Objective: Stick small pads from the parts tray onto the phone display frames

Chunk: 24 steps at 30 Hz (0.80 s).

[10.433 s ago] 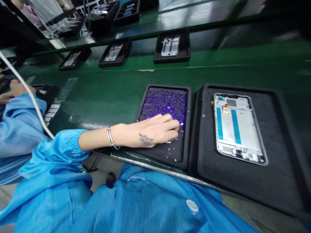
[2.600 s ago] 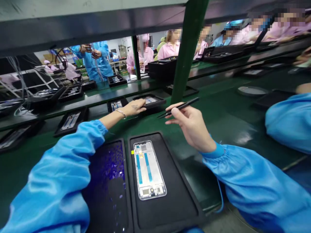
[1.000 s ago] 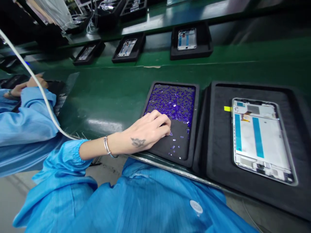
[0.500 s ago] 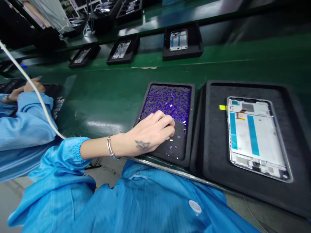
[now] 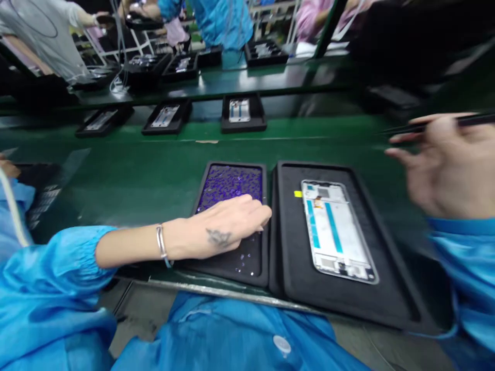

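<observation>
Over a black foam tray (image 5: 264, 257) scattered with tiny purple-edged pieces (image 5: 228, 181) is my left hand (image 5: 228, 224). Its fingers are curled together and point down toward the tray's right side; whatever they pinch is hidden. At the right edge my right hand (image 5: 450, 165), blurred, grips dark tweezers (image 5: 475, 120) whose tips point left. Between the hands, a silver phone frame (image 5: 337, 232) with two blue strips, a small orange flex cable and a yellow tab (image 5: 297, 194) lies in a larger black foam tray (image 5: 294, 278).
Several black trays holding phone frames, one a tray (image 5: 243, 126), stand along the back of the green bench (image 5: 127, 180). A white cable (image 5: 11, 206) hangs at left beside a co-worker's sleeve (image 5: 21, 198). Other people stand beyond the rear shelf. The metal bench edge (image 5: 232, 298) runs in front.
The view has lifted and turned right, bringing my right hand with the tweezers into sight. My left hand stays over the piece tray, its fingers now nearer the tray's right rim.
</observation>
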### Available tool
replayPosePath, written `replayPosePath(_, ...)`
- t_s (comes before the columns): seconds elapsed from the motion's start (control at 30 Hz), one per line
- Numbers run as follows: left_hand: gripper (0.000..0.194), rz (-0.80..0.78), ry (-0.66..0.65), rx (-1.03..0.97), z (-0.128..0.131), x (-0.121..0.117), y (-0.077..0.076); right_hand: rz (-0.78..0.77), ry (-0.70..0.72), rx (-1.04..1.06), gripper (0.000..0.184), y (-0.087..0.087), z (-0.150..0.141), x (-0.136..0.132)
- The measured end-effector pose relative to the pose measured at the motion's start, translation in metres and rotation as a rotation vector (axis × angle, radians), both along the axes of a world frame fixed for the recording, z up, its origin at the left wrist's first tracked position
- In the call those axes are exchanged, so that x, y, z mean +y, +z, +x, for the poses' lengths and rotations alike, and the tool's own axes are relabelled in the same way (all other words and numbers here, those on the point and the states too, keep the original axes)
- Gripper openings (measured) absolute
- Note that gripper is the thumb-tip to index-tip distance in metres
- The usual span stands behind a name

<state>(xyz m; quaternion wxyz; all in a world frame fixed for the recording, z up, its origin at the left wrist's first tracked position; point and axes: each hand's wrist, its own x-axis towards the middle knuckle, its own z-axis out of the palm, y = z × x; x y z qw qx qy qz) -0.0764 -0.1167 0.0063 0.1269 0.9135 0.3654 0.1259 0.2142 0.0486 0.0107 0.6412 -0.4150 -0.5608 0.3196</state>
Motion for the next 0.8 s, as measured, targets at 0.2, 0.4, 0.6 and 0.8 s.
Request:
replayPosePath(0.2, 0.011, -0.628, -0.019, -0.760, 0.048, 0.099, 0.012, 0.071, 0.145, 0.035, 0.025, 0.008, -0.020, -0.026)
replayPosePath(0.4, 0.042, -0.937, -0.062, -0.919, 0.082, 0.146, -0.010, 0.076, 0.154, -0.233, 0.021, 0.010, -0.004, -0.056)
replayPosePath(0.6, 0.046, -1.135, -0.013, -1.006, 0.085, 0.139, -0.016, -0.004, 0.176, -0.330, 0.023, 0.011, -0.004, -0.059)
replayPosePath(0.8, 0.040, -1.198, -0.012, -1.061, 0.085, 0.137, -0.017, -0.134, 0.247, -0.183, 0.025, 0.007, -0.010, -0.055)
